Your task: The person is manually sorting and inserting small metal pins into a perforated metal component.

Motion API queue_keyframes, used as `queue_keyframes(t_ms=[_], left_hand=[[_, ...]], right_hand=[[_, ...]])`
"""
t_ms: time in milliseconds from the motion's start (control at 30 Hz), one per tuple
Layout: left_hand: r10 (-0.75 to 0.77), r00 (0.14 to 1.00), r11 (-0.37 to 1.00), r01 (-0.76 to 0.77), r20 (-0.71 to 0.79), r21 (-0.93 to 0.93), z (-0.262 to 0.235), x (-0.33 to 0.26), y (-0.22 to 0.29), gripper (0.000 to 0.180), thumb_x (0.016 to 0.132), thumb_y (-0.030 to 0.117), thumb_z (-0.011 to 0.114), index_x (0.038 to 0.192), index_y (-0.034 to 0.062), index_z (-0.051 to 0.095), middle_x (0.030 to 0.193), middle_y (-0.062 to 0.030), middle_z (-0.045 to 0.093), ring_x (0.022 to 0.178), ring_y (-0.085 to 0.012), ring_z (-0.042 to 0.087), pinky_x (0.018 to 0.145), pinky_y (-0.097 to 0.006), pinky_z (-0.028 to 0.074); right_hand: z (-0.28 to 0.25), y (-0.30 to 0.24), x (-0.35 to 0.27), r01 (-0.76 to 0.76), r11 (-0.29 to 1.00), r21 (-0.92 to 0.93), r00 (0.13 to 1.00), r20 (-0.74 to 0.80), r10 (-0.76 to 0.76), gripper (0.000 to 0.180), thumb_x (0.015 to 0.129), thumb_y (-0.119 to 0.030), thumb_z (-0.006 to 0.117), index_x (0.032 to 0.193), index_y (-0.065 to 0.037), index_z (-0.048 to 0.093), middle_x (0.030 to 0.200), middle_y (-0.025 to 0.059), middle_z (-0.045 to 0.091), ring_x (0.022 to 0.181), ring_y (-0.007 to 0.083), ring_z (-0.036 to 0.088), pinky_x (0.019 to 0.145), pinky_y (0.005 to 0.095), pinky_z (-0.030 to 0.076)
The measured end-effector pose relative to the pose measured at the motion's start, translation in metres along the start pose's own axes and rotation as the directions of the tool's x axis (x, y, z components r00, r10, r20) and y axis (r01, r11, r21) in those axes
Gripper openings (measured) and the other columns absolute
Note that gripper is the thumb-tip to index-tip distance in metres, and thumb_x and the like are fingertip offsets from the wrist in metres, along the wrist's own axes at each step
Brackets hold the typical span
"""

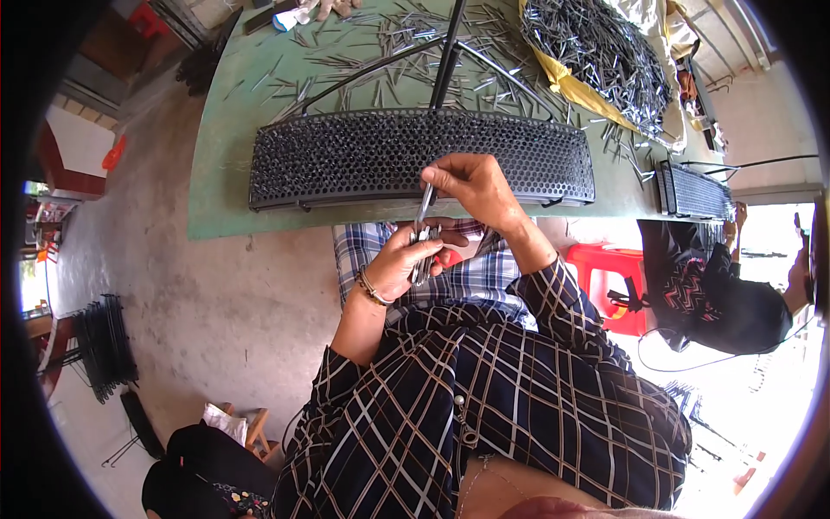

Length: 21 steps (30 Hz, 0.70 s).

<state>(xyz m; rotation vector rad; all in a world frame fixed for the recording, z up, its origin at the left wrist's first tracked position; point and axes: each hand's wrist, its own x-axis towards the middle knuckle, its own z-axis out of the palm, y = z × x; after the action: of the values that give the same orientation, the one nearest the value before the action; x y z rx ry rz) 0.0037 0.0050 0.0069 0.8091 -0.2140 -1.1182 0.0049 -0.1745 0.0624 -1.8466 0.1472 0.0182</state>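
The right hand [475, 186] has a narrow grip, thumb and forefinger pinching the upper end of a slim grey strip [423, 208], while the left hand [399, 262] curls its grip around a small bundle [424, 249] of similar pieces, their ends sticking out above and below the fingers. Strip and bundle sit just off the near edge of the tabletop [216, 195], about midway along it, over the person's lap. The strip looks like metal — light, stiff and unlikely to break — and its smooth shine suggests that it could slip or twist, so a fingertip pinch close to one end seems the surest hold. The bundle probably weighs a little more and may fan out if the fingers loosen; it is best clasped around its middle. Right beyond the hands, a black perforated panel [415, 156] lies along the near edge of the tabletop; it looks rigid, with its two short ends and its rim as the natural places to take it. Many loose pieces [389, 39] are strewn behind it toward the far edge, and an opened sack [566, 82] full of them — a heavy mass, most likely — fills the far right corner. Near the right edge lies a second dark panel [696, 192], with a co-worker [722, 298] in dark clothes beside it.
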Motion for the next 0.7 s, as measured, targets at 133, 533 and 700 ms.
queue_keyframes(t_ms=[133,533,700], left_hand=[[-0.012,1.000,0.998,0.011,-0.018,-0.058,-0.005,-0.001,-0.003,0.032,0.093,0.005,0.044,0.124,-0.0002,0.047,0.110,-0.0166,0.061,0.079,-0.0116,0.058,0.061,-0.022,0.047],[0.006,0.998,0.996,-0.011,-0.061,-0.092,-0.009,-0.004,-0.008,0.032,0.092,0.005,0.043,0.123,-0.0007,0.047,0.109,-0.0176,0.062,0.076,-0.0115,0.057,0.061,-0.023,0.045],[0.009,0.998,0.996,-0.014,-0.064,-0.084,-0.009,-0.005,-0.008,0.032,0.092,0.005,0.043,0.123,-0.0003,0.047,0.108,-0.0175,0.062,0.077,-0.0115,0.058,0.061,-0.022,0.045]], right_hand=[[0.004,0.005,0.015,0.116,0.993,0.023,0.984,-0.138,-0.112,0.026,0.086,-0.023,0.067,0.091,0.002,0.068,0.074,0.0037,0.067,0.065,0.0067,0.056,0.059,0.0223,0.047],[0.014,0.012,0.027,0.442,0.834,-0.332,0.870,-0.070,-0.488,0.015,0.082,-0.014,0.068,0.089,-0.001,0.068,0.086,0.0104,0.067,0.079,0.0228,0.065,0.069,0.0322,0.052],[0.014,0.010,0.026,0.461,0.815,-0.352,0.854,-0.073,-0.515,0.013,0.081,-0.013,0.068,0.088,-0.002,0.068,0.086,0.0110,0.066,0.079,0.0261,0.065,0.071,0.0334,0.052]])
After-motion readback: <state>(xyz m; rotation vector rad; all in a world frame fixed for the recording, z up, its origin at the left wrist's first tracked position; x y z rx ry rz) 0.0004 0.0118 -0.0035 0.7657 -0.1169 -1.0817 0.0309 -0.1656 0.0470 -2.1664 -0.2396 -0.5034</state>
